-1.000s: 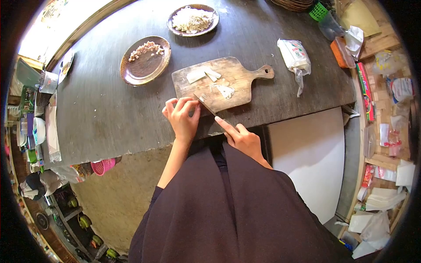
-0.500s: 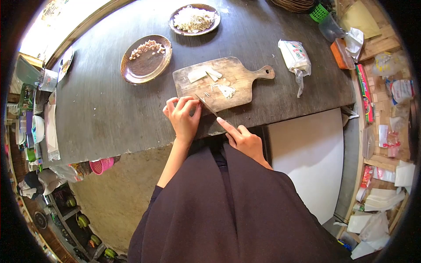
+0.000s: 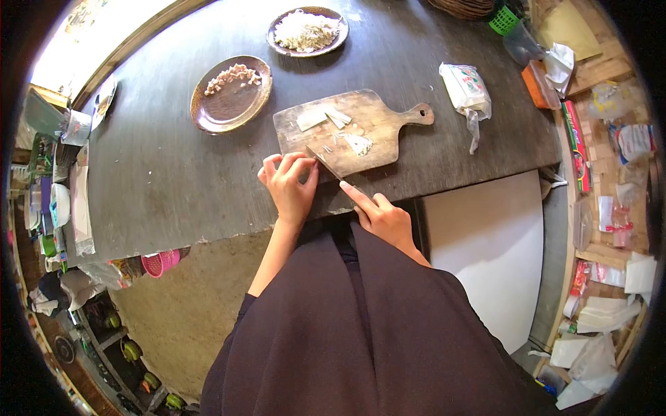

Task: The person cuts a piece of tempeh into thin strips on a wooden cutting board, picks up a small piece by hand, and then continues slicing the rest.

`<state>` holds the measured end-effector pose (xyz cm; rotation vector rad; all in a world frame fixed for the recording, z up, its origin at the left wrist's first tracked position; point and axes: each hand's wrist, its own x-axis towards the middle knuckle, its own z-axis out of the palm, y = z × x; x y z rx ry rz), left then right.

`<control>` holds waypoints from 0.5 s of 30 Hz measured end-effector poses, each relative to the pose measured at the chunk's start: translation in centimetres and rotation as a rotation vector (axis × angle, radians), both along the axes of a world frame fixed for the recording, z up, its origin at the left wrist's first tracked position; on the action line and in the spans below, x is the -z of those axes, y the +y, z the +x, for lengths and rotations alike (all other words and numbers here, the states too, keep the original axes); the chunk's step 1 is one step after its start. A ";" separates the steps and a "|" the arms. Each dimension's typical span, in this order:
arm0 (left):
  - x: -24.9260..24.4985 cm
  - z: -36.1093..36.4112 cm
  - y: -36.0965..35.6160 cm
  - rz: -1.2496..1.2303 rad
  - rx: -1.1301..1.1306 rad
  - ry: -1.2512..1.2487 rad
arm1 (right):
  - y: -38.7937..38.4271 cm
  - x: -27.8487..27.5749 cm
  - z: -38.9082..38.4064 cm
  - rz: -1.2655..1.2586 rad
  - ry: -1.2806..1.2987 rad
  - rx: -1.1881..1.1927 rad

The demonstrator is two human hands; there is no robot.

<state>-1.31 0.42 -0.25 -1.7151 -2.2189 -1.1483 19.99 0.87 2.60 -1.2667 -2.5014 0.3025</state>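
Note:
My right hand point(image 3: 386, 220) grips a knife point(image 3: 326, 165), its index finger stretched along the back of the blade. The blade slants over the near left edge of a wooden cutting board point(image 3: 378, 125). Beside the blade tip, my left hand point(image 3: 288, 186) is closed with curled fingers at the board's near left corner; what they hold is hidden. Pale flat slices point(image 3: 312, 120) and thin sticks lie at the back of the board. A small heap of fine pale shreds point(image 3: 359, 144) sits nearer its middle.
Beyond the board stand a brown plate point(image 3: 232, 114) with small pinkish pieces and another plate point(image 3: 276, 47) heaped with pale shreds. A white plastic packet point(image 3: 465, 90) lies right of the board handle. An orange box point(image 3: 541, 84) is near the table's right edge.
The knife and my right hand have shifted very slightly to the left and away from me. My left hand stays at the board's corner.

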 end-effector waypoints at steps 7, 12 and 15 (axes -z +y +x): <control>0.0 0.1 0.1 0.036 -0.003 0.022 | -1.0 -1.9 1.2 -0.163 -0.012 0.025; -0.1 0.2 0.2 0.037 0.003 0.013 | -0.8 -1.1 1.5 -0.036 0.029 0.035; -0.2 0.2 0.2 0.038 0.007 0.007 | -1.1 -1.8 1.4 -0.085 0.040 0.030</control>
